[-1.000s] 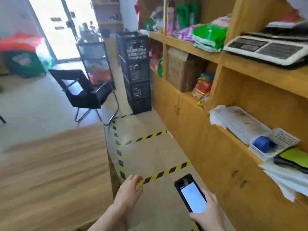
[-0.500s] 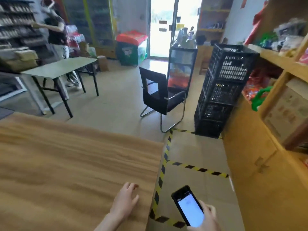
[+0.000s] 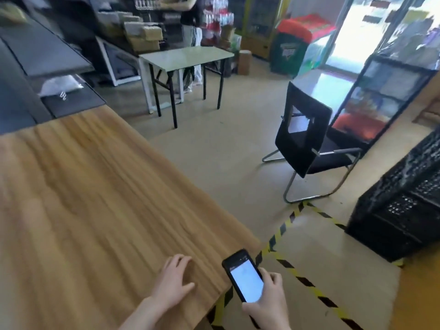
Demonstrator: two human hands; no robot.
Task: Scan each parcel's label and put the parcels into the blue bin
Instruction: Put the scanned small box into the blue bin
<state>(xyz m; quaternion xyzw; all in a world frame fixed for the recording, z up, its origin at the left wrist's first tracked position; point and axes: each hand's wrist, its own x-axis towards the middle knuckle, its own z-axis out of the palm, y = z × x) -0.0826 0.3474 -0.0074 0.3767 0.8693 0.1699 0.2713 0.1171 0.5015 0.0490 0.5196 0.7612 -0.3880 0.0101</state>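
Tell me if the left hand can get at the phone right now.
Probably yes. The left hand is over the wooden table close beside the phone, which the right hand grips, and nothing shows between them.

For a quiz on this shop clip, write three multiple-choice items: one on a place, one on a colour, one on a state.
1. The left hand lies over: A the wooden table; B the floor tape; C a crate.
2. The chair is: A red; B black; C white.
3. The phone screen is: A dark; B cracked; C lit.
Key: A, the hand is above the table's near corner; B, its back and seat are black; C, the screen glows white in the right hand.
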